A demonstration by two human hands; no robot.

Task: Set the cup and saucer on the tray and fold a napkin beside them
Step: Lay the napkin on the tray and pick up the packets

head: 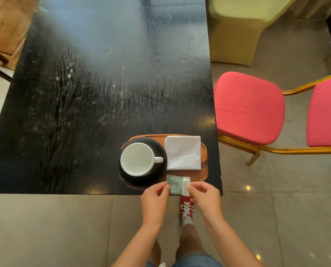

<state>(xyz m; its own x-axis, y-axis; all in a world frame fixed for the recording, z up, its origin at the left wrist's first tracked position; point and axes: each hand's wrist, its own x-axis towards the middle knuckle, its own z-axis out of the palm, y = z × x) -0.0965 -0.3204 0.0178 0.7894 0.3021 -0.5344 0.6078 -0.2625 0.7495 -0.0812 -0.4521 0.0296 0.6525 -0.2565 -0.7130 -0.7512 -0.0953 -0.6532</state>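
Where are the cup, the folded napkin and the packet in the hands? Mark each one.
cup [136, 158]: head view, on the inside of the white bowl.
folded napkin [183, 152]: head view, on the middle of its top face.
packet [178, 185]: head view, on its green printed face between the hands.

both forearms bare, reaching up from 6 o'clock, converging. left hand at 11 o'clock of wrist, thumb and fingers pinching small packet at left edge. right hand pinching packet's right edge, fingers curled.
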